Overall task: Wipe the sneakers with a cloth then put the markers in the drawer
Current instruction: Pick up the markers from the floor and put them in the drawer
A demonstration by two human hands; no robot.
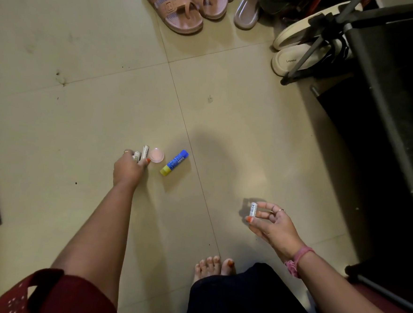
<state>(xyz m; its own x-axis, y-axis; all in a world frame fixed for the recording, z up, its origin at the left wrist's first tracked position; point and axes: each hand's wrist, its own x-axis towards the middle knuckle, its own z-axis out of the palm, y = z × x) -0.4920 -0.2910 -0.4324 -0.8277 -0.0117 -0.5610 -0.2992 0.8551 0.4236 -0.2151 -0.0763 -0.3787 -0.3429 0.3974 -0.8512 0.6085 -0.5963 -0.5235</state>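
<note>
Head view, the only one: person crouched over a tiled floor [68,127], bare foot [213,267] at the bottom edge. Left hand [130,168] is down at floor level, fingers curled round a small bunch of white markers [141,154], their ends poking out past the knuckles; exact count not readable. Right hand [273,222] is raised off the floor to the right, pinching one short white marker [252,209] between thumb and fingertips. Just beside the left hand lies a small round pink lid or pot [157,155], then a blue and yellow stick [174,162] flat on the tile; it may be glue rather than a marker, label too small to read. Pink sandals [184,5] and cream slippers [306,48] sit at the top, next to a dark metal-framed rack [375,99]. No sneakers, cloth or drawer identifiable here. Judgement: the gathering step is in hand. To do it well, pass the single marker into the left bunch so the right hand is free, square the ends so none slips out, decide on the blue stick, then rise with the bunch held level.
</note>
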